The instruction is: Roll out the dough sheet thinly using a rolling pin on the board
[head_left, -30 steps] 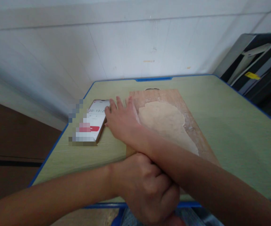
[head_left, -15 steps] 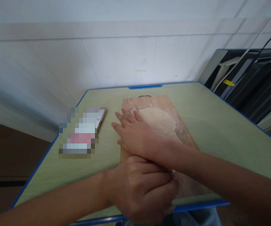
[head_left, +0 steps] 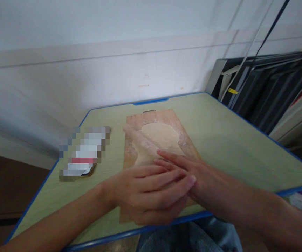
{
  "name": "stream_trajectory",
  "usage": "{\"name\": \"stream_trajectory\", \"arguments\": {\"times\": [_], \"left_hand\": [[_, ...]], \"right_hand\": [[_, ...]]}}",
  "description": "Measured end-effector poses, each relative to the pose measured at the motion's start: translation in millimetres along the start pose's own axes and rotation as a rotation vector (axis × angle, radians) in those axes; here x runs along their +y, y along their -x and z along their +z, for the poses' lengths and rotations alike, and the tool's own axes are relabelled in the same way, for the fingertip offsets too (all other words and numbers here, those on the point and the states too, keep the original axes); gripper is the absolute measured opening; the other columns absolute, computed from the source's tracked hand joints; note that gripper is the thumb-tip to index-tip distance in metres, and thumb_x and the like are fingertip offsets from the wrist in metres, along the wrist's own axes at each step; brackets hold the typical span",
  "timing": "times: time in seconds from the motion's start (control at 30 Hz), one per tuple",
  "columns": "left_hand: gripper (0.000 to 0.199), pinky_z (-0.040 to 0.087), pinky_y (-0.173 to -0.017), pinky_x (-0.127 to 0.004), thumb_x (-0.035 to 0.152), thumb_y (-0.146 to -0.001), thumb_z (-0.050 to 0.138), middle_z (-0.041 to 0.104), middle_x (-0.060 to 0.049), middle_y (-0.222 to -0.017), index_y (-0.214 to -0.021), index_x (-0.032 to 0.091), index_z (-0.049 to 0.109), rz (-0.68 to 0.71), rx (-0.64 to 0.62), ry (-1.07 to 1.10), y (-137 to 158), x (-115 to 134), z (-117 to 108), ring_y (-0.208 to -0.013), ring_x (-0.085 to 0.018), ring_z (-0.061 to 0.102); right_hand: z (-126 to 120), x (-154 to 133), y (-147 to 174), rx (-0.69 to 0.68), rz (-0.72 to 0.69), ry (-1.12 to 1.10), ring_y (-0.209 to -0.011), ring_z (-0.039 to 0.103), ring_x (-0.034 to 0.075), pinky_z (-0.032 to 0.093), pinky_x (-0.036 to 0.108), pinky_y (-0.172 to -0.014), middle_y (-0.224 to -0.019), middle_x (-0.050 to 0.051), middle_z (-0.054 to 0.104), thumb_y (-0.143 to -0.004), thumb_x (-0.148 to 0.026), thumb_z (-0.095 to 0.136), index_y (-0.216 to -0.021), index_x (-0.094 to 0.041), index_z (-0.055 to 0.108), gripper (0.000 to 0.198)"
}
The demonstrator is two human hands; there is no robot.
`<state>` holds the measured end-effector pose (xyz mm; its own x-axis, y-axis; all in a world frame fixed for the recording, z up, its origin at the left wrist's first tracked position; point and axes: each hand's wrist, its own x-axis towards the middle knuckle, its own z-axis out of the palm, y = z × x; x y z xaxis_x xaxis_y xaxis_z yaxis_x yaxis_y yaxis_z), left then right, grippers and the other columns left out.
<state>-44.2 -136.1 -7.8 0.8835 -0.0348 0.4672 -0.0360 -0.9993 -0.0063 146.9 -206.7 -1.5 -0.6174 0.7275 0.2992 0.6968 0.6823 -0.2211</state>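
Observation:
A wooden cutting board [head_left: 157,114] dusted with flour lies on the table and carries a flat, rolled-out sheet of dough [head_left: 161,134]. A slim rolling pin [head_left: 140,138] rests slantwise across the dough, its near end disappearing behind my fingers. Over the board's near part my two hands meet. My left hand [head_left: 153,194] has its fingers loosely stretched to the right, laid across the palm side of the other hand. My right hand [head_left: 190,171] points left with straight fingers, the upper ones showing above the left fingers and the rest hidden behind them.
A partly pixelated phone-like object [head_left: 90,147] lies left of the board on the green table [head_left: 235,147] with blue edging. A white wall [head_left: 109,80] stands behind. Dark flat panels [head_left: 266,91] lean at the right, with hanging cables in front.
My right hand has drawn back from the board's far left towards my left hand, uncovering the rolling pin. My left hand has loosened from a fist. The view has shifted right.

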Motion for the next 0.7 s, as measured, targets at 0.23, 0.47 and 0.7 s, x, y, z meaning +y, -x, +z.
{"name": "stream_trajectory", "arguments": {"times": [0.23, 0.47, 0.7], "left_hand": [[0.03, 0.055, -0.088, -0.035, 0.023, -0.099, 0.036, 0.069, -0.015, -0.115, -0.113, 0.008, 0.058, -0.052, -0.109, -0.424, 2, -34, -24, -0.105, -0.021, 0.066], [0.047, 0.055, -0.082, -0.042, 0.035, -0.101, 0.024, 0.07, -0.014, -0.11, -0.114, 0.008, 0.06, -0.239, -0.314, -0.437, 6, -32, -18, -0.096, -0.026, 0.068], [0.056, 0.04, -0.106, -0.047, 0.045, -0.1, 0.027, 0.045, -0.018, -0.145, -0.143, 0.01, 0.038, -0.432, -0.412, -0.343, 21, -41, -23, -0.134, -0.03, 0.042]], "right_hand": [[-12, 9, 7, 0.026, 0.048, 0.25, -0.107, 0.064, 0.025, 0.055, 0.04, -0.09, -0.117, 0.015, 0.068, -0.082, 0.002, 0.037, -0.118, -0.012, 0.062, 0.046], [14, 40, 0, 0.066, 0.113, 0.233, -0.132, 0.045, 0.022, 0.034, 0.048, -0.112, -0.141, 0.013, 0.052, -0.098, -0.022, 0.034, -0.137, -0.011, 0.047, 0.043], [13, 85, -69, -0.018, 0.277, 0.187, -0.141, 0.029, 0.027, 0.019, 0.056, -0.113, -0.151, 0.014, 0.037, -0.101, -0.042, 0.023, -0.142, -0.015, 0.042, 0.053]]}}
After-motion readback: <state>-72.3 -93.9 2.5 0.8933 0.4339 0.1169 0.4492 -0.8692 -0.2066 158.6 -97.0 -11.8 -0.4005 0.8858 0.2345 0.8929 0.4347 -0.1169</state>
